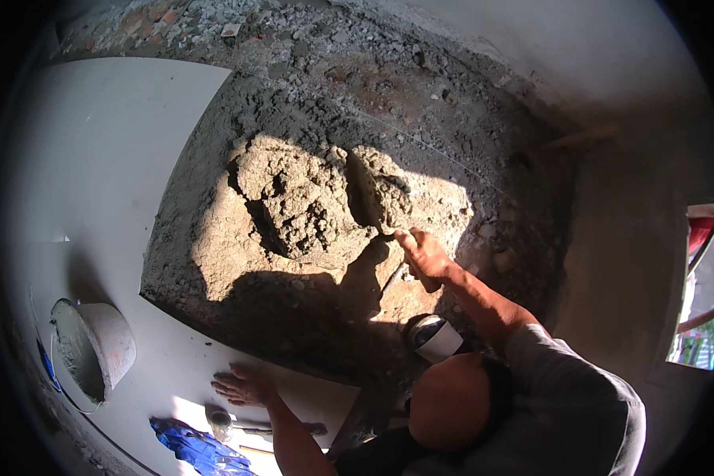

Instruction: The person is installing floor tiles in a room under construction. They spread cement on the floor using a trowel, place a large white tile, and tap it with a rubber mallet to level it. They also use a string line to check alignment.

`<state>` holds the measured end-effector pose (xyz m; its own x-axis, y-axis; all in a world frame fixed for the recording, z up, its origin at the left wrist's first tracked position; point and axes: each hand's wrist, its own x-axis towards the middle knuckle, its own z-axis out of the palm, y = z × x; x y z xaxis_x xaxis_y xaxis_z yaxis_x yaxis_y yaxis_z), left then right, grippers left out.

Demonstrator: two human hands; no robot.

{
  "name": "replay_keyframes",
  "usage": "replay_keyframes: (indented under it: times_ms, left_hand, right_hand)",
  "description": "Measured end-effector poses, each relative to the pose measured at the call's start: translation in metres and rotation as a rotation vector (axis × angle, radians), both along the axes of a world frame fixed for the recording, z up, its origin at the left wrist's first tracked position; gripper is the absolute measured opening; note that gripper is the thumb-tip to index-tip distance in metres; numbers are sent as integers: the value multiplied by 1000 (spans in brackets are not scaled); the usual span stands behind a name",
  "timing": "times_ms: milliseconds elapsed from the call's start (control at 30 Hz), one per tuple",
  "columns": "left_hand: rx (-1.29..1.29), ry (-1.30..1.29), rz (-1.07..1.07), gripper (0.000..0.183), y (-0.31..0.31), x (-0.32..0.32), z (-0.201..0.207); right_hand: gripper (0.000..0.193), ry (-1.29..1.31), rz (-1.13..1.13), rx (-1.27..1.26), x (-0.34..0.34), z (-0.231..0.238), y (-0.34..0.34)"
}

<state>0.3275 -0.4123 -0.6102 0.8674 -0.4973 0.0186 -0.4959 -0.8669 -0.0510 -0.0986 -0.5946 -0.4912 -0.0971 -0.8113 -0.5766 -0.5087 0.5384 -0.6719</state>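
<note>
Mortar (293, 198): a lumpy grey heap, ahead and to the left of the right-hand grip, its near edge just beside the fingers; most of it lies in sunlight.
Trowel (431, 280): its brownish handle sits inside the right-hand grip, the butt showing below the palm; the blade points ahead and slightly left of the fist, standing on edge in the mix, with grey lumps against its right side.
Right hand (426, 254): bare, fingers curled closed around the trowel's handle with no visible gap, thumb side toward the blade.
Left hand (246, 386): bare, palm down, fingers spread and straight, resting on a white slab; it grasps nothing, and it is well apart from the trowel, nearer the body and to the left.
Slab (301, 386): pale and smooth, under the left hand, running out beyond its fingertips along the edge of the mortar bed.
Bucket (117, 341): whitish, tilted, grey-coated within, to the left of the left hand and apart from it.
Blue cloth (198, 448): crumpled, below and left of the left hand.
Handled tool (293, 429): dark-gripped, just below the left hand; its exact kind I cannot tell.
White container (440, 343): below the right-hand grip, near the trowel's butt, its contents unclear.
</note>
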Motion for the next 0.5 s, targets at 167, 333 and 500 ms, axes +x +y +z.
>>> replay_keyframes:
  times_ms: [167,333,500]
  left_hand:
    - [30,-18,0,68,1,1,-3]
    - [23,-25,-2,66,2,3,-6]
    - [49,-75,-15,65,2,4,-9]
  right_hand:
    - [38,163,128,-215,-52,-12,42]
    - [37,445,173,-147,-89,45,113]
    - [33,895,370,5,-116,-4,69]
